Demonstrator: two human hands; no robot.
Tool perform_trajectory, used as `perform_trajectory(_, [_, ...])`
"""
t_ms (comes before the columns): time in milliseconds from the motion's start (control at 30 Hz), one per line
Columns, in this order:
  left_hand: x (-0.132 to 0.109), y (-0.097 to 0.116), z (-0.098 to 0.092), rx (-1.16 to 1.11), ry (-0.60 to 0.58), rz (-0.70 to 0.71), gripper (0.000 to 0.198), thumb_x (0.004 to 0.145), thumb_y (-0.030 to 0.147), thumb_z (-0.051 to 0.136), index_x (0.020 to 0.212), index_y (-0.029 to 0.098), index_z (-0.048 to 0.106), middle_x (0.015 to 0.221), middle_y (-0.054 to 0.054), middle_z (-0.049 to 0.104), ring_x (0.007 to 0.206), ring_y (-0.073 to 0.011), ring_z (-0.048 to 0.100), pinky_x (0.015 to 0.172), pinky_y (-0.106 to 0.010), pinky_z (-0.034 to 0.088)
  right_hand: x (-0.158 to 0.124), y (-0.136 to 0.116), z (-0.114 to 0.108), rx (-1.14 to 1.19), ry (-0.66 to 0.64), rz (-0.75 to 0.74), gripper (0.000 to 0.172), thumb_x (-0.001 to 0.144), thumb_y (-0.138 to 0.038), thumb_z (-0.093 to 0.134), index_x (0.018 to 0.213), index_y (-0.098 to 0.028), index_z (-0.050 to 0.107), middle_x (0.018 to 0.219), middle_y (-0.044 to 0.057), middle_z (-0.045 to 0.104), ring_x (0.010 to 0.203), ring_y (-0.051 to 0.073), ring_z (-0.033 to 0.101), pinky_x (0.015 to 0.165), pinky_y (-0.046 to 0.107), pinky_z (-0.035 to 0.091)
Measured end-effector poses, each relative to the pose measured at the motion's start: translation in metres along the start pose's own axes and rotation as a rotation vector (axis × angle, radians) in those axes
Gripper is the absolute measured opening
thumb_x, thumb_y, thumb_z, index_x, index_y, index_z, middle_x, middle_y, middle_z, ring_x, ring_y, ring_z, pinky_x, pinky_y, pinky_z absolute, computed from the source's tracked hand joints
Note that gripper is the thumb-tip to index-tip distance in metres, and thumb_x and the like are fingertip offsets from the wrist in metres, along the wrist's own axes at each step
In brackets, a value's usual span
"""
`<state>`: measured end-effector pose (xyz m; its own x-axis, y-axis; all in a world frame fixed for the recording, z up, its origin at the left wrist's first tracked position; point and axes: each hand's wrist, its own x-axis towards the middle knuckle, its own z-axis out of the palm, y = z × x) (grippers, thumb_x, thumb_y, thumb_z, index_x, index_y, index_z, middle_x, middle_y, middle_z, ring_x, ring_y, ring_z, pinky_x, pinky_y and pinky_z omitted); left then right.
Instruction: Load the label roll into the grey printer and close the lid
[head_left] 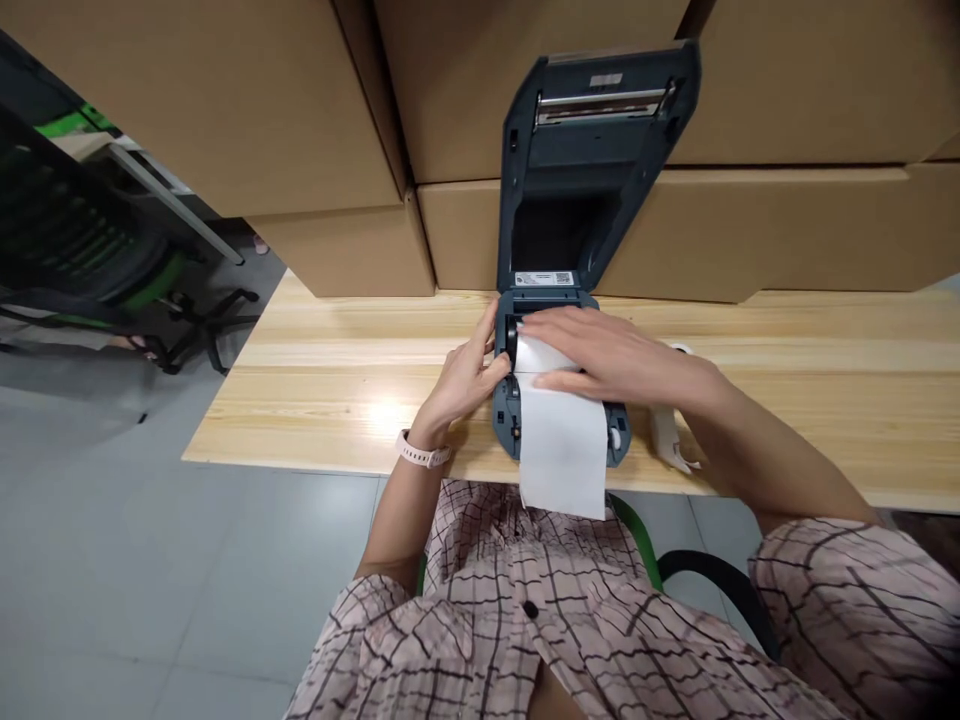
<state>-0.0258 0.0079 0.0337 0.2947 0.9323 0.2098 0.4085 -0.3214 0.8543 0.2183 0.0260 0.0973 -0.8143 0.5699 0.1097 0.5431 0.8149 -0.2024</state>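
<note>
A dark grey label printer [517, 420] stands on the wooden table [337, 400] with its lid [592, 150] swung up and open. A white strip of label paper [562, 450] runs out of it and hangs over the table's front edge. My right hand [607, 355] lies flat across the paper roll inside the printer, fingers stretched out. My left hand [469, 375] presses against the printer's left side, thumb at the roll holder, fingers curled on the housing. A white band sits on my left wrist.
Large cardboard boxes [225, 110] are stacked along the back of the table behind the printer. A small white object [667, 435] lies right of the printer, partly behind my forearm. An office chair [90, 260] stands at the left on the grey floor.
</note>
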Motion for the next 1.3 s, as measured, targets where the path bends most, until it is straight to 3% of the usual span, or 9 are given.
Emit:
perform_trajectory(233, [-0.001,-0.004,0.001,-0.022,0.012,-0.006,0.076,0.097,0.030,0.052,0.171,0.029,0.033,0.162,-0.012,0.060,0.136,-0.0338,0.067,0.106,-0.051,0.057,-0.065,-0.056,0.028,0.001,0.126,-0.075,0.057,0.109,-0.056,0.050,0.156,-0.022,0.056,0.169,0.011,0.050,0.157,0.034,0.048,0.121,0.057,0.052])
perform_trajectory(467, [-0.004,-0.001,0.005,-0.096,0.062,-0.067,0.072,0.098,0.030,0.057,0.168,0.029,0.039,0.164,-0.013,0.057,0.138,-0.0368,0.066,0.103,-0.052,0.059,-0.067,-0.067,0.044,-0.046,0.221,-0.046,0.059,0.108,-0.057,0.053,0.154,-0.019,0.055,0.167,0.013,0.052,0.160,0.035,0.043,0.125,0.058,0.050])
perform_trajectory(633, [-0.002,-0.004,0.008,-0.107,0.054,-0.094,0.075,0.101,0.052,0.061,0.168,0.027,0.038,0.165,-0.015,0.055,0.144,-0.0388,0.061,0.102,-0.051,0.061,-0.066,-0.081,0.050,-0.091,0.233,-0.004,0.068,0.105,-0.059,0.057,0.156,-0.015,0.053,0.170,0.018,0.047,0.161,0.038,0.041,0.122,0.059,0.052])
perform_trajectory(767, [-0.001,-0.002,0.007,0.030,0.074,0.021,0.077,0.105,0.058,0.055,0.169,0.023,0.034,0.173,-0.018,0.044,0.157,-0.0376,0.048,0.120,-0.057,0.050,-0.067,-0.080,0.051,-0.060,0.223,0.007,0.070,0.103,-0.059,0.059,0.157,-0.015,0.054,0.170,0.018,0.047,0.161,0.040,0.041,0.122,0.061,0.051])
perform_trajectory(933, [-0.037,0.022,0.022,0.476,-0.018,0.346,0.064,0.111,0.056,0.042,0.164,0.020,0.043,0.174,-0.015,0.042,0.170,-0.0348,0.020,0.136,-0.061,0.026,-0.085,-0.055,0.010,0.258,0.138,-0.159,0.061,0.103,-0.057,0.064,0.156,-0.028,0.057,0.160,0.010,0.061,0.147,0.029,0.061,0.116,0.052,0.060])
perform_trajectory(1033, [-0.075,0.042,0.041,0.661,-0.064,0.437,0.082,0.108,0.060,0.048,0.171,0.012,0.026,0.171,-0.021,0.043,0.170,-0.0352,0.021,0.138,-0.063,0.021,-0.085,-0.027,-0.028,0.473,0.353,-0.085,0.042,0.103,-0.036,0.070,0.145,-0.040,0.067,0.137,-0.003,0.078,0.126,0.018,0.076,0.107,0.039,0.065])
perform_trajectory(1133, [-0.106,0.057,0.056,0.670,-0.014,0.536,0.081,0.108,0.046,0.054,0.171,0.006,0.022,0.170,-0.021,0.047,0.168,-0.0300,0.027,0.139,-0.053,0.026,-0.050,0.013,-0.061,0.432,0.866,0.215,0.029,0.108,-0.043,0.058,0.133,-0.037,0.072,0.135,-0.003,0.077,0.132,0.019,0.071,0.118,0.044,0.058])
perform_trajectory(1233, [-0.122,0.062,0.061,0.593,0.043,0.572,0.071,0.107,0.034,0.058,0.168,0.009,0.033,0.163,-0.016,0.057,0.165,-0.0257,0.037,0.134,-0.046,0.039,0.010,0.061,-0.087,0.518,0.923,0.296,0.054,0.110,-0.040,0.051,0.159,-0.016,0.045,0.169,0.005,0.050,0.157,0.013,0.048,0.130,0.032,0.039])
perform_trajectory(1300, [-0.127,0.062,0.061,0.525,0.064,0.578,0.065,0.104,0.028,0.061,0.164,0.012,0.042,0.157,-0.014,0.064,0.159,-0.0246,0.047,0.129,-0.047,0.047,0.048,0.086,-0.103,0.771,0.886,0.374,0.058,0.113,-0.034,0.026,0.166,-0.011,0.027,0.169,0.008,0.048,0.152,0.013,0.052,0.118,0.029,0.047])
